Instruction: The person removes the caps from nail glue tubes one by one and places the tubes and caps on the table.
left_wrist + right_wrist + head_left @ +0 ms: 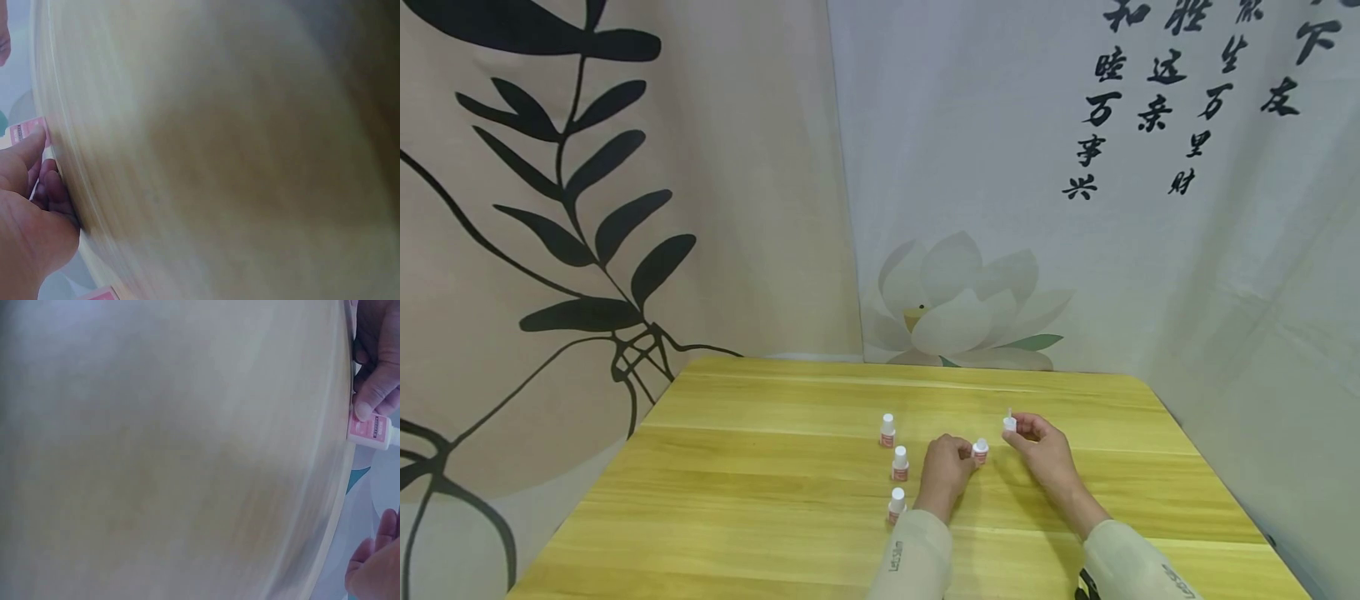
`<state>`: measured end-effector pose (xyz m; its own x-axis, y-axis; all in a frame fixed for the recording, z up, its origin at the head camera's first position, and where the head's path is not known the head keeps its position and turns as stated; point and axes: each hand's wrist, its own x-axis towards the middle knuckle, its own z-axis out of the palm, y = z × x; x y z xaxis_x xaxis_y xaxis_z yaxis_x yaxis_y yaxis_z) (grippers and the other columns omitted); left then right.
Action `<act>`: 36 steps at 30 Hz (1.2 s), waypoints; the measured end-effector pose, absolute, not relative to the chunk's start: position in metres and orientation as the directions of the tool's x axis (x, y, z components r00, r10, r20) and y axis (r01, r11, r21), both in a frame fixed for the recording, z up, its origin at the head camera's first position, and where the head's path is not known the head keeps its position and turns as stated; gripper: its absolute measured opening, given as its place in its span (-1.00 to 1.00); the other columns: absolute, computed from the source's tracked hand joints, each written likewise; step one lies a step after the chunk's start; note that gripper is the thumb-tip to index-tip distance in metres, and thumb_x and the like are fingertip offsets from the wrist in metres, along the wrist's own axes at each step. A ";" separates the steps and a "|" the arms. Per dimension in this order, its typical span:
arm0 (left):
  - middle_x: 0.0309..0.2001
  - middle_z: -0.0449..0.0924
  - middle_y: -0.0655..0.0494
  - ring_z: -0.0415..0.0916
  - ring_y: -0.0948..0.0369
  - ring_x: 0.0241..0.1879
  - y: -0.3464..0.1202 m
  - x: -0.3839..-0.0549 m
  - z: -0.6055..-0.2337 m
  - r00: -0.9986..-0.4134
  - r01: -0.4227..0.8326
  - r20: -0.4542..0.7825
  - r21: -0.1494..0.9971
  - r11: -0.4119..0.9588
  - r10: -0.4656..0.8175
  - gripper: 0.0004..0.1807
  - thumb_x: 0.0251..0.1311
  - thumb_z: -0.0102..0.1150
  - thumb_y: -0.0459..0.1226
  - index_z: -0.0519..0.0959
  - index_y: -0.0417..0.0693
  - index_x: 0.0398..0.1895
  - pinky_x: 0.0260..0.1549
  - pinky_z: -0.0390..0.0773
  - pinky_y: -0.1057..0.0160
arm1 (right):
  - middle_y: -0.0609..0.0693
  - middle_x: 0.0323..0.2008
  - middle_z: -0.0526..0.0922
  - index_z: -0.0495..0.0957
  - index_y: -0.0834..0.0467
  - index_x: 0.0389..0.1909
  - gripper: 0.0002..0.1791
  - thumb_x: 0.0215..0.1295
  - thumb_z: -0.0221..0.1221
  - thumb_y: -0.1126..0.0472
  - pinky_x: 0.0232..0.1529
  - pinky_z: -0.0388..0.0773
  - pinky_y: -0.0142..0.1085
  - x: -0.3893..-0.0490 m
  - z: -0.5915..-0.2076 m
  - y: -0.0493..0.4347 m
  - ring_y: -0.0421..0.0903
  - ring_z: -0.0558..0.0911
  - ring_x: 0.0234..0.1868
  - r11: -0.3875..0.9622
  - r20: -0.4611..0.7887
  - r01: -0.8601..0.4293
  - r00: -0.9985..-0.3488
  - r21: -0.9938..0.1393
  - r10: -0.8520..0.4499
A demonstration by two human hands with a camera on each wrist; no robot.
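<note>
In the head view, a small white bottle with a pink label [981, 453] stands on the table, its narrow white neck facing up. My left hand [947, 471] pinches this bottle from the left, and the right wrist view shows the thumb pressed on the label of the bottle [370, 430]. Farther right, my right hand [1048, 451] holds a white cap [1010, 425] between thumb and fingers, raised above the tabletop. A thin pale tip sticks up from the cap. In the right wrist view the right hand [378, 569] is partly cut off, and the cap is out of frame.
Three similar capped bottles stand in a rough line left of my left hand: a far one [887, 432], a middle one [900, 464] and a near one [897, 506] partly behind the sleeve. The wooden table [737, 483] ends at a printed curtain [760, 208].
</note>
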<state>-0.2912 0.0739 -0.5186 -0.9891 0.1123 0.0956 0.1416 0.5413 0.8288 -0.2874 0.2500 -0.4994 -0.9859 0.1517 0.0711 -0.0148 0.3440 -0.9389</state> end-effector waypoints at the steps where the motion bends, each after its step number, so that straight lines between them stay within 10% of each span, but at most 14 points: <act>1: -0.35 0.54 0.21 0.46 0.27 -0.32 0.074 -0.291 -0.519 -0.989 0.139 0.093 0.830 0.540 0.112 -0.96 0.09 0.43 -0.34 0.73 -0.07 -0.39 -0.29 0.55 0.24 | 0.11 -0.03 0.59 0.51 0.27 0.14 -0.56 0.34 0.29 0.14 -0.08 0.46 -0.44 -0.287 -0.500 0.250 -0.06 0.51 -0.01 0.351 0.072 -0.015 -0.986 -0.936 0.151; 36: -0.38 0.50 0.20 0.41 0.27 -0.35 0.073 -0.291 -0.518 -0.985 0.167 0.119 0.825 0.540 0.122 -0.95 0.10 0.42 -0.35 0.72 -0.09 -0.38 -0.30 0.52 0.25 | 0.08 -0.10 0.60 0.53 0.32 0.06 -0.58 0.28 0.33 0.17 -0.22 0.50 -0.32 -0.285 -0.504 0.255 -0.12 0.50 -0.20 0.337 -0.004 0.052 -0.990 -0.940 0.141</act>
